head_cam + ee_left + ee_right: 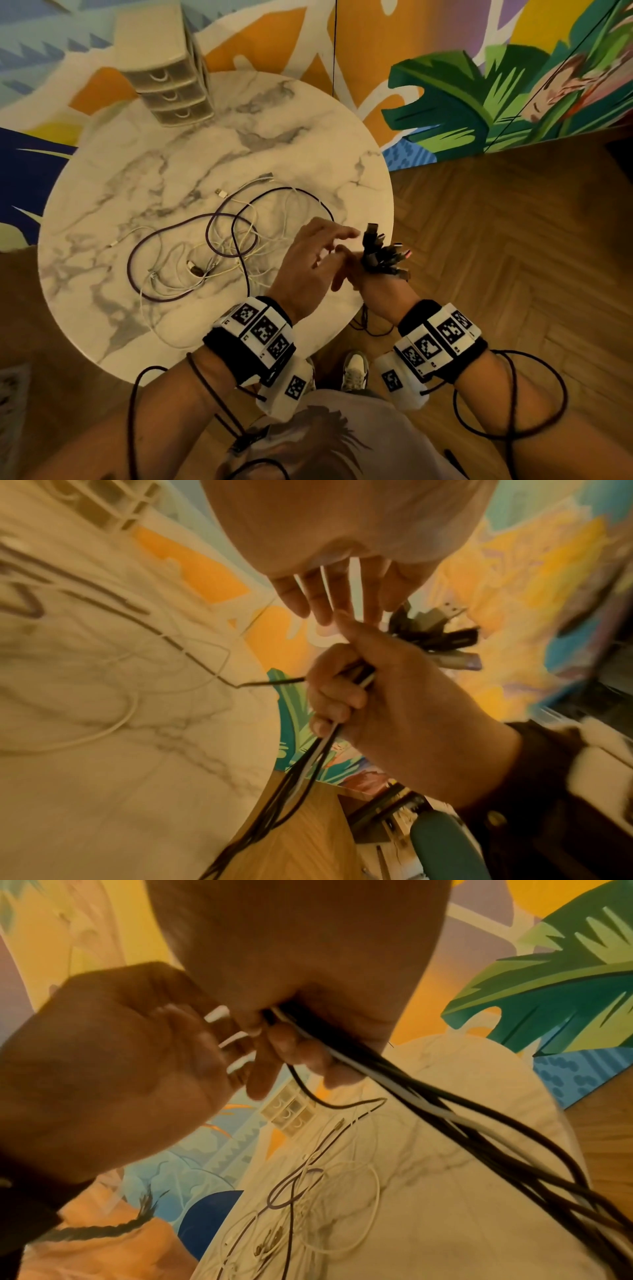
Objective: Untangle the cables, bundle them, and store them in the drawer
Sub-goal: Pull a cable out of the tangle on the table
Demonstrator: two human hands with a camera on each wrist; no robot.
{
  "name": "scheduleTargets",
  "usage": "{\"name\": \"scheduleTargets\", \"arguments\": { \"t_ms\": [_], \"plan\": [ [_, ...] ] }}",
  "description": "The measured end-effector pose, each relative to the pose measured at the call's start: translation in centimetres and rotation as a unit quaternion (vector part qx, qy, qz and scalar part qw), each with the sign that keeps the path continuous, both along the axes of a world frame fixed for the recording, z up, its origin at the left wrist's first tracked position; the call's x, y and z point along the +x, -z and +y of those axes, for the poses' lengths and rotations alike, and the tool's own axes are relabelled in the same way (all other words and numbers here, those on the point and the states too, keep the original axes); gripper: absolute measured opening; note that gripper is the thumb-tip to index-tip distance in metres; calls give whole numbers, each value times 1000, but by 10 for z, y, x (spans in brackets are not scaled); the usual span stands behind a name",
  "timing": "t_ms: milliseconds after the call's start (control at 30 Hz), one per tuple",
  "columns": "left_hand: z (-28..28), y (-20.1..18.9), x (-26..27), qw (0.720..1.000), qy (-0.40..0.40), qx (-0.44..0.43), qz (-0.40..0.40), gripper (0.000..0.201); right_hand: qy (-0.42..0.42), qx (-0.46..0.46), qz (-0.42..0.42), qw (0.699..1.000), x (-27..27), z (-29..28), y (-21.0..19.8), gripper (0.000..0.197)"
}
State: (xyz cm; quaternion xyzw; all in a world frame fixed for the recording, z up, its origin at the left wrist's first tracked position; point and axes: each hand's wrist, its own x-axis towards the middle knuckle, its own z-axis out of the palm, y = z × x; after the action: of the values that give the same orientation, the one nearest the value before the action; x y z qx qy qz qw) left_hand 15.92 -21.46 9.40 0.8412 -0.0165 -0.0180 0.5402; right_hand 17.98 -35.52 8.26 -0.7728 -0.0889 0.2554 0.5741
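One drawer unit (168, 68), two hands, tangled cables (219, 246)

A round desk (113, 192) with a white, grey-veined marble top fills the left and centre of the head view. Behind it, across the top of the frame, runs a painted mural (479, 102) with orange shapes, blue zigzags and big green leaves. Wooden herringbone floor (513, 240) covers the right side. At the bottom centre, a pale shoe (355, 371) stands on the floor, just beside the desk's near edge.
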Motion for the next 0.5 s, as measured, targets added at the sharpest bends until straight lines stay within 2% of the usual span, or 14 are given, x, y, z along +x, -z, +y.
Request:
{"name": "scheduleTargets", "arguments": {
  "t_ms": [67, 100, 133, 200, 233, 300, 333, 400, 500],
  "plan": [
    [2, 10, 2, 993, -7, -81, 91, 37, 48, 20, -18, 998, 2, 0, 5, 39],
    [3, 18, 2, 987, 17, -80, 135, 38, 84, 44, -13, 995, 4, 0, 7, 37],
    [2, 28, -1, 983, 53, -43, 168, 35, 120, 70, -6, 990, 7, -1, 7, 38],
    [1, 53, -8, 974, 106, 40, 198, 14, 170, 130, 31, 976, 14, -3, 4, 50],
    [4, 67, -13, 969, 115, 64, 207, 12, 192, 177, 67, 963, 17, -4, 1, 56],
    [21, 96, -19, 952, 116, 158, 235, 21, 235, 273, 145, 922, 23, -8, -6, 63],
    [34, 106, -21, 942, 108, 216, 235, 21, 260, 301, 165, 902, 28, -11, -8, 63],
    [60, 115, -15, 941, 63, 268, 199, 21, 303, 321, 165, 882, 36, -20, -14, 63],
    [93, 103, 8, 957, -25, 221, 185, 20, 354, 331, 118, 867, 46, -32, -18, 62]
  ]
}}
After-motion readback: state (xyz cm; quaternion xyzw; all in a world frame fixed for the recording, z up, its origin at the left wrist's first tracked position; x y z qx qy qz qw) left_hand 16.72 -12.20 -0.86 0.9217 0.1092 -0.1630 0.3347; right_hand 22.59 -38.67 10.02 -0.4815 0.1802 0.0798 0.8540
